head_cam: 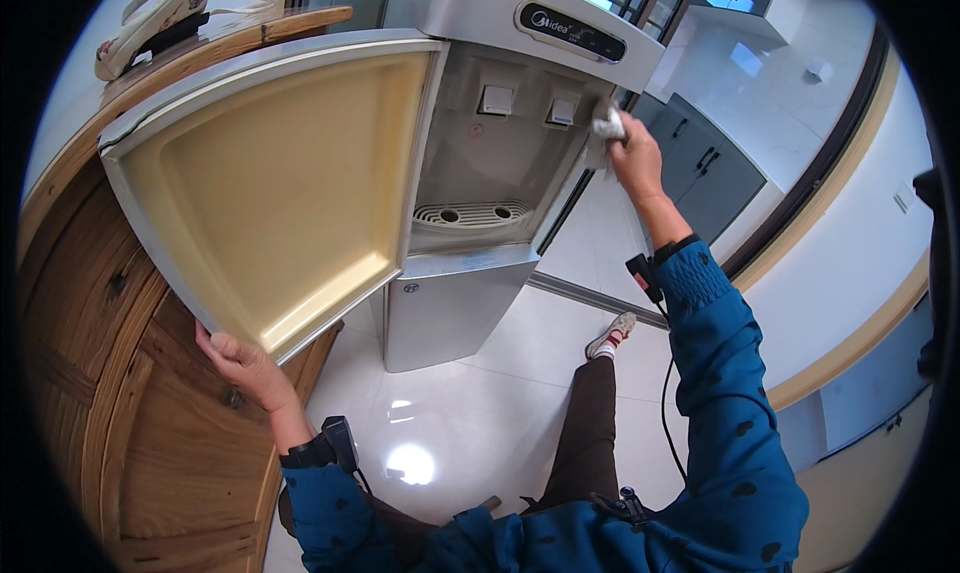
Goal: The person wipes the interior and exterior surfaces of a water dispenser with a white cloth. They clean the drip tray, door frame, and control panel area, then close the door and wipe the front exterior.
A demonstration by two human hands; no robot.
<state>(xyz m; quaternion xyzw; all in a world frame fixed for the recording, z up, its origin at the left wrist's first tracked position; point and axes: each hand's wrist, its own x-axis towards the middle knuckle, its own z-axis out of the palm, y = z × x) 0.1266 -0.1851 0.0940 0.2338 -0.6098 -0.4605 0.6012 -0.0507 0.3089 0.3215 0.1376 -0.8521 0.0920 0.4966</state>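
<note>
A silver Midea water dispenser (457,310) stands before me with its upper door (285,190) swung out to the left, the cream inner face towards me. My left hand (244,366) grips the door's lower outer corner. In my right hand (637,156) is a crumpled white cloth or tissue (608,125), slightly blurred, at the right edge of the dispensing recess (487,160). Two square taps, a left one (496,100) and a right one (562,111), sit high in that recess. Below them lies a slotted drip tray (472,214) with two dark round holes.
A wooden cabinet (187,453) runs along the left, a floral bag (154,29) on its top. Behind the dispenser to the right are grey kitchen cupboards (697,153) and a dark door track (585,295). A cable (667,415) hangs beside my right sleeve. The tiled floor (450,415) is glossy.
</note>
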